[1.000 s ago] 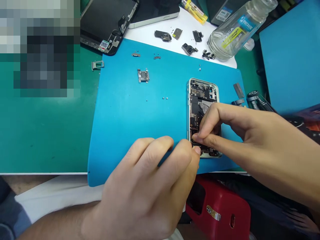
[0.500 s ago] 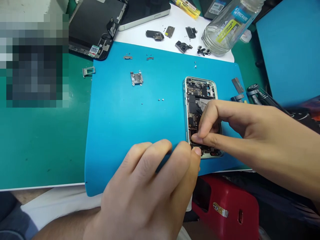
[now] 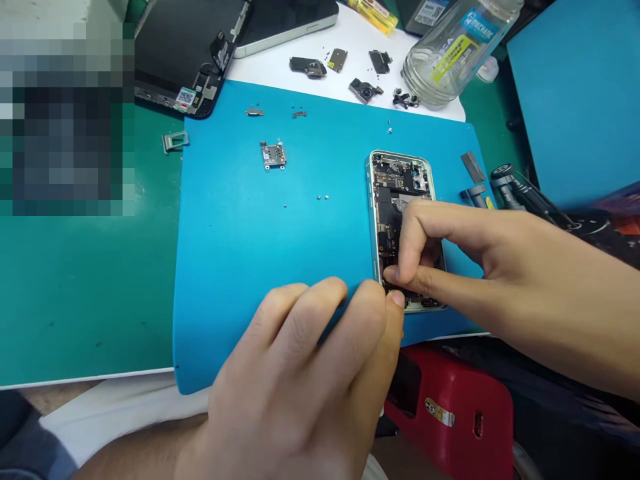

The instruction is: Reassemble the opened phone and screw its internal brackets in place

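opened phone frame (image 3: 400, 180) holds circuit boards; right hand (image 3: 450, 257) pinches inside

Two hands: left hand (image 3: 300, 380), right hand (image 3: 480, 260). One opened phone (image 3: 395, 193), one blue mat (image 3: 260, 233). At 12 o'clock: one glass bottle (image 3: 450, 47), five loose black parts.

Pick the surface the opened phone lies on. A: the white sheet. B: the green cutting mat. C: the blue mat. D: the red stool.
C: the opened phone rests flat on the blue mat, with the right hand pinching inside its lower half and the left hand at its near corner.
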Motion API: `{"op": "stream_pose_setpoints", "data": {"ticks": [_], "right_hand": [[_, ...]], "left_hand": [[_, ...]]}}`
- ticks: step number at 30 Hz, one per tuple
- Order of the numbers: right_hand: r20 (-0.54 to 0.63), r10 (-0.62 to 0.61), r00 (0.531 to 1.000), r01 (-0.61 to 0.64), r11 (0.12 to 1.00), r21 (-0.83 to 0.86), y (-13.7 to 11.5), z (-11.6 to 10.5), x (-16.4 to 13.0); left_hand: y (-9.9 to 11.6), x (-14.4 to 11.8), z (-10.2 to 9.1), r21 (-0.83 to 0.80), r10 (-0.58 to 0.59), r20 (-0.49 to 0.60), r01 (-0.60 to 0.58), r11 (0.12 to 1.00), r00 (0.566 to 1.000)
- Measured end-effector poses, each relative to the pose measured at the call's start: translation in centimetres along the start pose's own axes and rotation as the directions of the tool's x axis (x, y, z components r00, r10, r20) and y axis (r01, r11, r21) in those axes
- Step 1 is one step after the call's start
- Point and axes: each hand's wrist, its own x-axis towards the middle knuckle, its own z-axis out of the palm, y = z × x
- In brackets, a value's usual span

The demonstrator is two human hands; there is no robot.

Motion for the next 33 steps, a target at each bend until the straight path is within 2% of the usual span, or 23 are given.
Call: {"op": "stream_pose_setpoints", "data": {"ticks": [6,13,23,29,33], "right_hand": [[-0.003,-0.019,1.0,0.019,1.0,0.002,-0.7,-0.1,0.3],[0.061,-0.034,0.998,0.031,0.998,0.05,-0.3,-0.5,0.1],[0.076,-0.041,0.996,0.039,0.999,0.033,-0.3,-0.9,0.2],[0.132,0.016,0.991,-0.016,1.0,0.004,-0.4,-1.0,0.6],[0.119,0.049,0.992,-0.045,0.998,-0.037,-0.7,-0.9,0.3]], "left_hand": [[-0.3,0.0,0.0,0.008,0.033,0.006,-0.033,0.999,0.999],[-0.4,0.1,0.1,0.024,0.037,0.015,-0.038,0.999,0.999],[-0.4,0.0,0.3,-0.002,0.033,-0.011,-0.033,0.999,0.999],[-0.3,0.0,0.2,-0.016,0.018,0.007,-0.018,1.0,1.0],[-0.3,0.0,0.2,-0.023,0.019,0.006,-0.019,1.0,1.0]]}}
